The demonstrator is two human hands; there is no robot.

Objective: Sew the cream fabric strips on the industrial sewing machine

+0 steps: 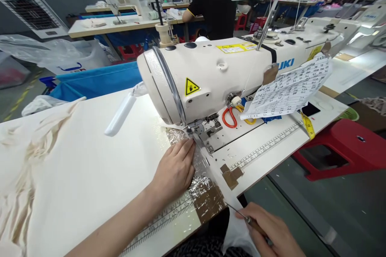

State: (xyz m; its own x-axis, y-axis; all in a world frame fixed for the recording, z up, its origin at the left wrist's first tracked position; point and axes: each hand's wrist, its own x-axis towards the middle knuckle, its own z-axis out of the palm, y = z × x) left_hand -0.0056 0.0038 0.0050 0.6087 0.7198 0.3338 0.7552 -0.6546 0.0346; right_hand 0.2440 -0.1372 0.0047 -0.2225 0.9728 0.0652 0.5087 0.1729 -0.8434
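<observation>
In the head view a white sewing machine [199,72] stands on the table. My left hand [176,166] lies beside its presser foot [196,128], fingers bent and together, fingertips pressed on the edge of a thin white fabric strip [215,172]. Clear plastic film and brown tape [208,202] cover the table beneath that hand. The strip runs from the foot over the table's front edge and hangs down. Beside the hanging part, my right hand [268,229] is closed round the wooden handle of an awl [255,225]; its thin metal tip points left, against the strip.
Orange-handled scissors [229,118] lie behind the foot. A written sheet [289,88] hangs from the machine. Rulers [265,146] mark the tabletop. Cream fabric [27,168] is at left, a red stool [346,144] at right. A person in black [214,8] sits beyond.
</observation>
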